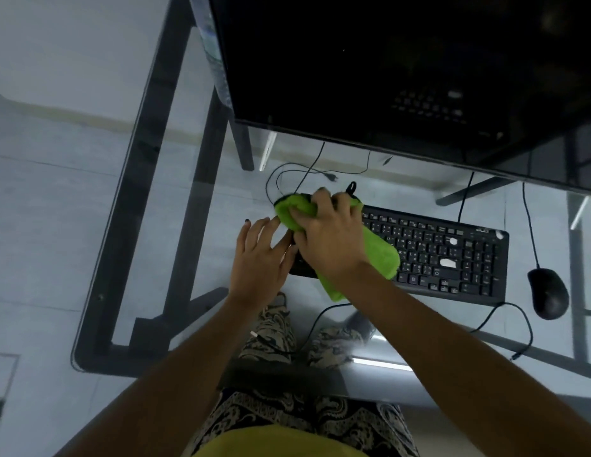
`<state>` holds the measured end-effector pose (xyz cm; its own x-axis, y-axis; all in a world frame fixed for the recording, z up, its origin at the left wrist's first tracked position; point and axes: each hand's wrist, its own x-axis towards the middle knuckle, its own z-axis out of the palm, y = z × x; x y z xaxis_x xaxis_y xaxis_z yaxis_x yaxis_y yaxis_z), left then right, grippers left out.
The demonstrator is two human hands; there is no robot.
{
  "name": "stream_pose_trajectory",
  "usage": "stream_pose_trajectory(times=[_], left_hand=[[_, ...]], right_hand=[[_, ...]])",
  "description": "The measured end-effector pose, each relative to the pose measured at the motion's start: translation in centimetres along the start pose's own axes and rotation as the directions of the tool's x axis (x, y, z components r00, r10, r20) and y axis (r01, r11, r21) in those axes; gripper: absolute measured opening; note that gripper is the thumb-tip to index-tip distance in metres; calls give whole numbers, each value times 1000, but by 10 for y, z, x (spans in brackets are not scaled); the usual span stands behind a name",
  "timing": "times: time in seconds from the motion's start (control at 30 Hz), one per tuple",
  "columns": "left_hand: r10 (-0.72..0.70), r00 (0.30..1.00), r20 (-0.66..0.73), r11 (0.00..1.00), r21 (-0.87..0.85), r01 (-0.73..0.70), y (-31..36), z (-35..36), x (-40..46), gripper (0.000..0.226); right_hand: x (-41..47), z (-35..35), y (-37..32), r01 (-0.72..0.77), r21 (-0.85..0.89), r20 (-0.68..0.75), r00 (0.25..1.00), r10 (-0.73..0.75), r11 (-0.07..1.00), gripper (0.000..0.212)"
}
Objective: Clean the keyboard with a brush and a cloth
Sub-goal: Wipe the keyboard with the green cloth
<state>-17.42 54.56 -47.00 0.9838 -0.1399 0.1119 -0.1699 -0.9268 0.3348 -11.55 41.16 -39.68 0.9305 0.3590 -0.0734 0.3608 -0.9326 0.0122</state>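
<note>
I see my right hand (330, 239) pressed down on the green cloth (376, 255), its fingers (320, 201) curled around the bunched far end, so the cloth is gripped and held against the left end of the keyboard (452, 255). The rest of the cloth trails out under my palm and wrist toward the near edge of the keyboard. My left hand (261, 258) lies flat just beside it, fingers spread wide and holding nothing, fingertips touching the keyboard's left end and the edge of the cloth.

I count one keyboard, one cloth, one mouse (548, 291) and one monitor (403, 70). No brush is visible to me.

The keyboard sits on the glass table (175, 206), roughly midway between its near and far edges, angled slightly. The mouse rests near the keyboard's right end, apart from it. The monitor stands along the far edge behind the keyboard. To the left of my hands the glass runs bare to the table's left edge and rounded near-left corner.
</note>
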Motion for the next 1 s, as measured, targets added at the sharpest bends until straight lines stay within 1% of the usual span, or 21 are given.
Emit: stream_pose_trajectory(times=[0.07,0.17,0.27,0.33,0.4,0.47,0.5,0.6,0.63,0.67,0.77,0.8,0.83,0.87,0.93,0.97,1.0], left_hand=[[5,1000,-9,1000,2,-5,0,0,0,44],[9,1000,-26,1000,2,-9,0,1,-1,39],[3,1000,-22,1000,7,-2,-1,3,-1,38],[4,1000,-12,1000,3,-4,-2,3,-2,39],[0,1000,2,1000,-1,0,-2,4,-1,41],[-4,1000,7,1000,-6,4,-1,3,-1,42],[-4,1000,7,1000,-9,4,-1,3,-1,43],[-8,1000,9,1000,-6,8,0,1,0,43],[-5,1000,12,1000,-9,5,0,0,0,44],[-2,1000,18,1000,-14,2,-1,0,-1,44],[-6,999,34,1000,-14,7,0,-1,0,44],[-7,999,38,1000,-10,7,1,-2,0,45],[-6,999,46,1000,-5,7,1,-3,0,45],[-7,999,54,1000,1,7,0,-3,0,47],[-7,998,65,1000,0,7,-1,-4,1,49],[-4,998,70,1000,-4,4,-1,-4,1,50],[2,997,75,1000,-3,-1,-1,-4,1,51]], right_hand=[[-17,3,12,26,16,-11,1000,-26,1000,36],[-12,-1,26,-74,81,32,997,72,994,36],[12,-3,18,-127,46,37,991,125,991,37],[8,1,13,-103,4,22,994,103,995,38],[-6,5,16,-30,-46,-12,1000,29,998,38],[-14,4,20,8,-54,3,1000,-8,999,37],[-9,3,20,-25,-37,19,999,26,999,36],[16,0,17,-189,-9,69,979,189,982,36],[17,1,15,-199,-8,69,978,199,980,36],[12,2,14,-172,-2,54,984,172,985,36],[-23,7,23,2,-2,-5,1000,-2,1000,38],[-32,7,30,7,5,-6,1000,-7,1000,38],[-36,7,40,-54,21,1,999,54,998,36],[-36,6,49,-168,42,12,986,167,985,33],[-26,5,67,-403,87,25,915,402,911,30],[-21,5,70,-457,95,26,889,457,884,30],[-15,4,66,-460,89,28,888,459,884,30]])
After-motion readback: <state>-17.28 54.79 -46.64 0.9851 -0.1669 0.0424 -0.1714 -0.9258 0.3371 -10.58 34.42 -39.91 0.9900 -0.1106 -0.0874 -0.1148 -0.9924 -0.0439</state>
